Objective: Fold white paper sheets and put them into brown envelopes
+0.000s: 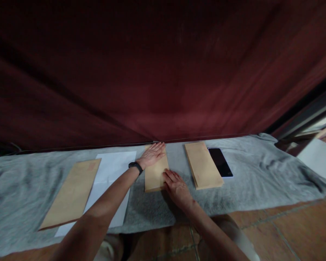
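A brown envelope (pixel 154 175) lies in the middle of the grey cloth (pixel 247 188). My left hand (pixel 151 154), with a black band at the wrist, lies flat on the envelope's far end, fingers stretched out. My right hand (pixel 176 186) presses flat on its near right corner, fingers extended. Neither hand grips anything.
A stack of brown envelopes (pixel 203 169) lies to the right, with a black phone (pixel 220 162) beside it. At the left, another brown envelope (pixel 72 193) rests over white paper sheets (pixel 111 181). A dark red curtain (pixel 163 72) hangs behind. White paper (pixel 319 159) shows at far right.
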{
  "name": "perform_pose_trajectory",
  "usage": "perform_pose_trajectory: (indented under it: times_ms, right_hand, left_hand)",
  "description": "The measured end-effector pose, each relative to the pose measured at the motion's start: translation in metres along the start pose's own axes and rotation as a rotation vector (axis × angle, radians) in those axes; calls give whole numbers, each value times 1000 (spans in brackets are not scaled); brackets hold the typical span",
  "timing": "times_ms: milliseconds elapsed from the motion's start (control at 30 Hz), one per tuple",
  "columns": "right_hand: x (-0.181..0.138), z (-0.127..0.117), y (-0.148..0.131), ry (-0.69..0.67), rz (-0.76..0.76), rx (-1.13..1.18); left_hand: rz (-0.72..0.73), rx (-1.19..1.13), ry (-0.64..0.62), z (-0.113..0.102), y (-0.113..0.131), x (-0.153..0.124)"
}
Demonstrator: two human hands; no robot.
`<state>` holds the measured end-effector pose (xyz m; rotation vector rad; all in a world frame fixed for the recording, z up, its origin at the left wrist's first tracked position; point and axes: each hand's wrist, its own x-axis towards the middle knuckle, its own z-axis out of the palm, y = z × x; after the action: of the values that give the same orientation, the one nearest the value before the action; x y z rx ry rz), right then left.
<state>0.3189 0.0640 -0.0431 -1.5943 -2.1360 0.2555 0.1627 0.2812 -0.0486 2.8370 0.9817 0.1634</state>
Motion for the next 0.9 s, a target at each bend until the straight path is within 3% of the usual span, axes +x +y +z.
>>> perform_pose_trajectory:
  times_ms: [267,900]
  right_hand:
    - [4,-7,2,-32,3,16]
    - [12,-28,18,-45,163,70]
  left_hand:
    - [34,-22,-1,1,15,-20]
    - [107,-46,-57,-1,90,-104]
